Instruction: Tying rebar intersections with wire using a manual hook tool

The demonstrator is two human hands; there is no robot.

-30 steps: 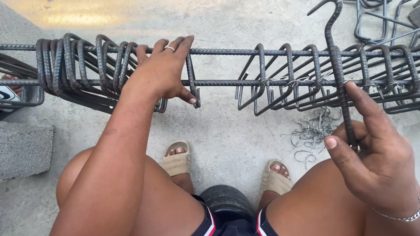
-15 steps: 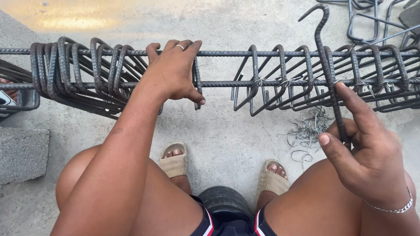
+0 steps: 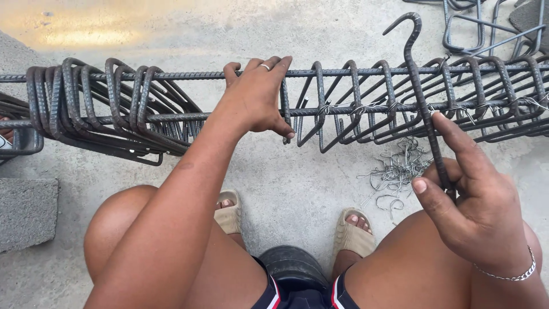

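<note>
Across your knees, your left hand (image 3: 257, 94) clamps a stiff, heavy rebar stirrup (image 3: 285, 109) on the cage's top bar (image 3: 171, 75), while your right hand (image 3: 474, 197) pinches the rigid hooked tying tool (image 3: 420, 97) low on its shank.

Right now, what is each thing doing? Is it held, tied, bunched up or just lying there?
Left hand: gripping one stirrup on the rebar cage.
Right hand: holding the hooked rod.
Hooked rod: upright, hook on top, leaning against the cage.
Stirrups on the left: bunched together, loose.
Stirrups on the right: spaced out, tied with wire.
Long bars: lying level through the stirrups.
Wire pieces: loose pile on the floor.
</note>
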